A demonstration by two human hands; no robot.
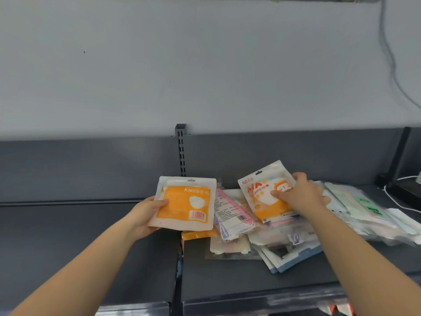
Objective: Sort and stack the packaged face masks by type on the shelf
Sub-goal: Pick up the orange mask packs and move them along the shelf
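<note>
My left hand (pixel 145 213) grips an orange and white KN95 mask pack (pixel 184 202) by its left edge, held above the join between two shelf sections. My right hand (pixel 300 193) holds an orange and white cartoon mask pack (pixel 262 192), tilted, lifted just over a loose pile of mask packs (pixel 262 233) on the dark grey shelf (pixel 227 277). A pink-edged pack (pixel 230 210) lies between the two held packs. More packs, pale and green (pixel 369 208), are spread to the right of my right hand.
The left shelf section (pixel 79 236) is bare dark metal. A slotted upright post (pixel 181 151) stands at the back between the sections. A white cable (pixel 396 197) and a black bracket (pixel 398 160) sit at the far right. Grey wall above.
</note>
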